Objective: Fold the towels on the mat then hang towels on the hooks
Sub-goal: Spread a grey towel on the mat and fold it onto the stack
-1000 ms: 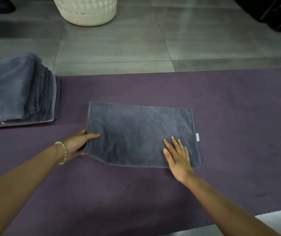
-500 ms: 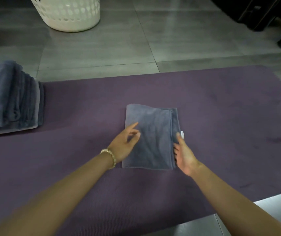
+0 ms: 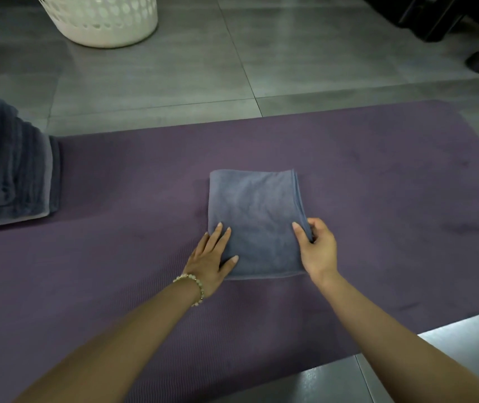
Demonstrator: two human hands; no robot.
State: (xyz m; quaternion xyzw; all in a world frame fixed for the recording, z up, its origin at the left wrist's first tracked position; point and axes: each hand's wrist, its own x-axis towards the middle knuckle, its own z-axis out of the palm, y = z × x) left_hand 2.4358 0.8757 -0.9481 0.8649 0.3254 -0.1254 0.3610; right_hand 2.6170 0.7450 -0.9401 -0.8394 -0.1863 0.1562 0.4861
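The right hand (image 3: 316,245) pinches the layered edge of the towel (image 3: 254,219) at its four o'clock side, thumb on top and fingers curled round it. The left hand (image 3: 212,257) lies flat, fingers straight, pressing the seven o'clock corner. Squaring the layers probably goes best with the left palm anchoring while the right aligns the edges. Grey-blue, soft and folded to a rectangle, the towel sits mid-mat (image 3: 378,199). A stack of folded towels (image 3: 8,167) lies at nine o'clock.
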